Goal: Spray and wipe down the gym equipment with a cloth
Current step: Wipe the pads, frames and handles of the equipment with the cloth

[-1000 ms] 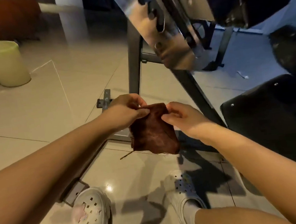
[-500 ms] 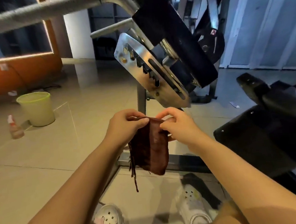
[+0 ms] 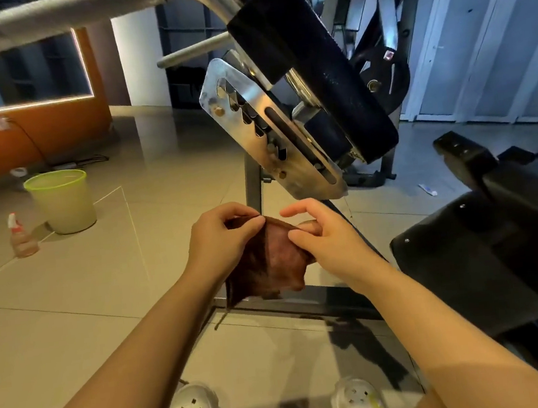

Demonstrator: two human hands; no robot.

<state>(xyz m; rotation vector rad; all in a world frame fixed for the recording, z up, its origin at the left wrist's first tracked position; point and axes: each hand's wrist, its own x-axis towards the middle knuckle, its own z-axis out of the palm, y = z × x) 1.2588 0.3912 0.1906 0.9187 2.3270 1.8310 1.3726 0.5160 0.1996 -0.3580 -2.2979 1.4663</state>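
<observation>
Cloth [image 3: 272,263] brown, crumpled, frayed, part-hidden behind both hands below the plate [image 3: 267,137]: left hand [image 3: 223,241] pinches it, right hand [image 3: 322,233] grips it.

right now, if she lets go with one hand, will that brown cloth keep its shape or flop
Probably flop: the brown cloth already sags and creases between the left hand and right hand. It looks thin and light, held by fingertip pinches. A loose thread dangles, so its edge may snag.

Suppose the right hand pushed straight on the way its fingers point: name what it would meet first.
The right hand points left, so it would probably meet the left hand, which pinches the brown cloth; depth is uncertain.
</observation>
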